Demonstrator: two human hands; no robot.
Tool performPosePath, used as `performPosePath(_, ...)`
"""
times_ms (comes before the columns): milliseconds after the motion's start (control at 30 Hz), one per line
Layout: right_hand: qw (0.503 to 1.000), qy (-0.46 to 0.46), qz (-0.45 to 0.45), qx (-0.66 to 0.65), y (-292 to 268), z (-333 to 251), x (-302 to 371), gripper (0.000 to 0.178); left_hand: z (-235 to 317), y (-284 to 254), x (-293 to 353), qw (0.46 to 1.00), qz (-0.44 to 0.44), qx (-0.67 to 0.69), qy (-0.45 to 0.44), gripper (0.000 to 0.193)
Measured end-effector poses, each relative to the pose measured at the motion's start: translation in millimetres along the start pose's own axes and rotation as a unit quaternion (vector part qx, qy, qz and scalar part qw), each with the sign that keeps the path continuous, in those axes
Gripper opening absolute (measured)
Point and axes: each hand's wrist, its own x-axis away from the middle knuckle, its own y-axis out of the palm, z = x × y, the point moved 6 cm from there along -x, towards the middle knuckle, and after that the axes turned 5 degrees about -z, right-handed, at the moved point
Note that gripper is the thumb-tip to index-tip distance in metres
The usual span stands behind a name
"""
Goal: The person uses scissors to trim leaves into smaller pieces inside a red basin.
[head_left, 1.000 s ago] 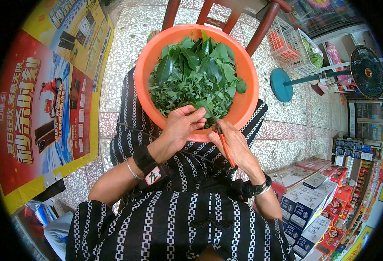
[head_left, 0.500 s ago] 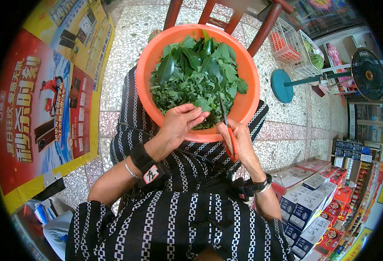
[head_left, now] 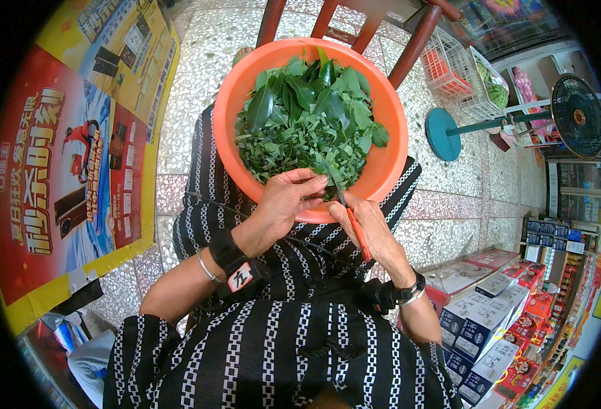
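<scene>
On my lap rests an orange basin (head_left: 227,129) full of greenery. Broad whole leaves (head_left: 300,92) lie toward its far side, with finely cut leaf strips (head_left: 276,148) nearer me. My left hand (head_left: 287,199) is over the near rim, thumb and fingers pinched on a green leaf, of which only a little shows past the fingertips. My right hand (head_left: 377,228) grips a pair of scissors (head_left: 359,235) with orange handles. Their dark blades point up and left, beside the left fingertips and over the cut strips.
A red wooden chair (head_left: 427,44) stands beyond the basin. At right are a fan (head_left: 577,116) on a teal base and white plastic baskets (head_left: 485,85). Stacked boxes (head_left: 481,317) sit at lower right. A poster-covered surface (head_left: 75,177) runs along the left.
The scissors have swung leftward, their blades now tilted toward my left fingertips. My right hand has turned slightly with them. Less of the leaf shows at the left fingers.
</scene>
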Motion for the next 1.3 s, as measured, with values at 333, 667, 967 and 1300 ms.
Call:
performPosePath(333,0.990,0.043,0.053,-0.121,-3,15,3,0.039,2,-6,-4,0.999,-0.033,0.027,-0.004,0.008)
performPosePath(667,0.998,-0.057,0.025,0.021,2,3,6,0.046,6,0,0,0.998,-0.005,0.062,0.020,0.010)
performPosePath(967,0.998,-0.031,0.024,0.055,1,2,3,0.050,16,-4,3,0.998,0.011,0.036,0.051,0.012)
performPosePath(1300,0.996,-0.072,0.028,0.041,2,-5,3,0.046,8,3,5,0.998,-0.009,-0.054,0.027,0.015)
